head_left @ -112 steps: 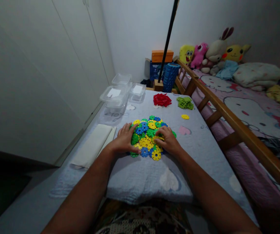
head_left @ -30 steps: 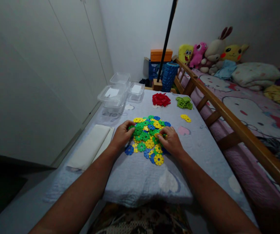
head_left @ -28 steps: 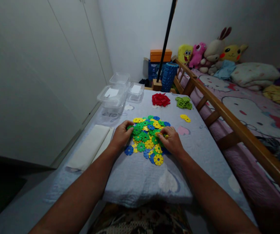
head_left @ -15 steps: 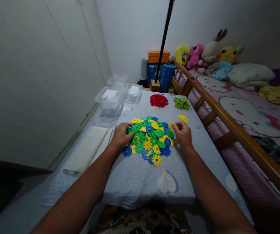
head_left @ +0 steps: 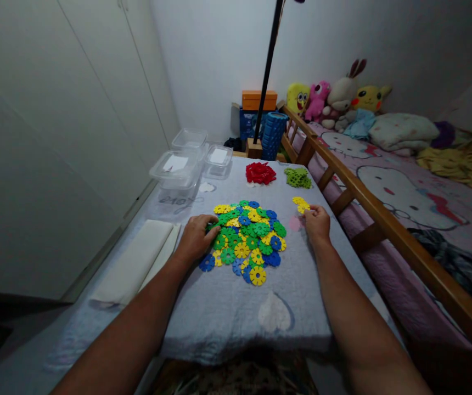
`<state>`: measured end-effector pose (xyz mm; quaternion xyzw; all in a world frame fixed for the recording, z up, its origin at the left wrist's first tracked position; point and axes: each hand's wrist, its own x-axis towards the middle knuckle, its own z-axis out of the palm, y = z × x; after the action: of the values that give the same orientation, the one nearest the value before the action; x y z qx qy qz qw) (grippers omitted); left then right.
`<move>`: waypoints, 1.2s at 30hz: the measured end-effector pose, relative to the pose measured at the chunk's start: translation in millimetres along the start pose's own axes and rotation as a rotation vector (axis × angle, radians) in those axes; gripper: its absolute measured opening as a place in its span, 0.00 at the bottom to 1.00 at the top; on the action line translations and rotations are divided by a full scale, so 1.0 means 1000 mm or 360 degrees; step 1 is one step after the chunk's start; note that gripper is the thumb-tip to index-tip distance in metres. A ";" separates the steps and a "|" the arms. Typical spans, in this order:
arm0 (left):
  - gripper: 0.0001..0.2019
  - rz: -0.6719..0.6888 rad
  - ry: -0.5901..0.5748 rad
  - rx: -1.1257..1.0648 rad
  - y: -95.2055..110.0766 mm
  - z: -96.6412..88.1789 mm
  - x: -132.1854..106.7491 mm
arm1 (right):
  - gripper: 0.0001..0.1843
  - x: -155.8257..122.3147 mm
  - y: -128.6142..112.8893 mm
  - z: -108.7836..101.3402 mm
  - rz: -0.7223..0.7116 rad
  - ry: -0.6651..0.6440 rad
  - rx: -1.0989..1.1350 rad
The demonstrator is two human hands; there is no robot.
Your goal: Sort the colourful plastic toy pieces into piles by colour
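Observation:
A heap of flat flower-shaped plastic discs (head_left: 249,241) in green, yellow and blue lies in the middle of a pale blue quilted surface (head_left: 240,318). My left hand (head_left: 196,240) rests at the heap's left edge, fingers curled over a green disc. My right hand (head_left: 317,224) is to the right of the heap, its fingertips pinched on a yellow disc at the small yellow pile (head_left: 299,203). Further back lie a red pile (head_left: 260,172) and a light green pile (head_left: 297,177).
Clear plastic containers (head_left: 178,167) stand at the back left and a folded white cloth (head_left: 137,269) lies on the left. A wooden bed rail (head_left: 363,184) runs along the right, with plush toys (head_left: 335,99) behind. A black pole (head_left: 265,71) and a blue roller (head_left: 273,134) stand at the far end.
My right hand has lifted a yellow disc out of the mixed heap and carried it right and back to the small yellow pile. My left hand stayed at the heap's left edge.

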<state>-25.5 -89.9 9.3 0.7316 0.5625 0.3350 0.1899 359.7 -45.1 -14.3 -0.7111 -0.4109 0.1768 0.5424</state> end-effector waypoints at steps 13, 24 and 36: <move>0.03 -0.0022 0.0184 -0.0066 0.012 0.000 -0.001 | 0.15 0.077 0.000 0.010 0.0193 0.0161 -0.0332; 0.06 0.0010 0.0003 -0.0202 0.017 0.001 -0.002 | 0.25 0.068 0.017 -0.001 -0.0008 0.0168 -0.0513; 0.08 -0.0065 0.0312 -0.0157 0.009 -0.004 0.001 | 0.16 0.020 0.008 0.010 -0.0477 -0.0092 -0.0938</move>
<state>-21.3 -91.8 18.5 0.6735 0.5760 0.4284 0.1765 367.7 -24.2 -21.4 -0.7638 -0.5597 -0.0112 0.3214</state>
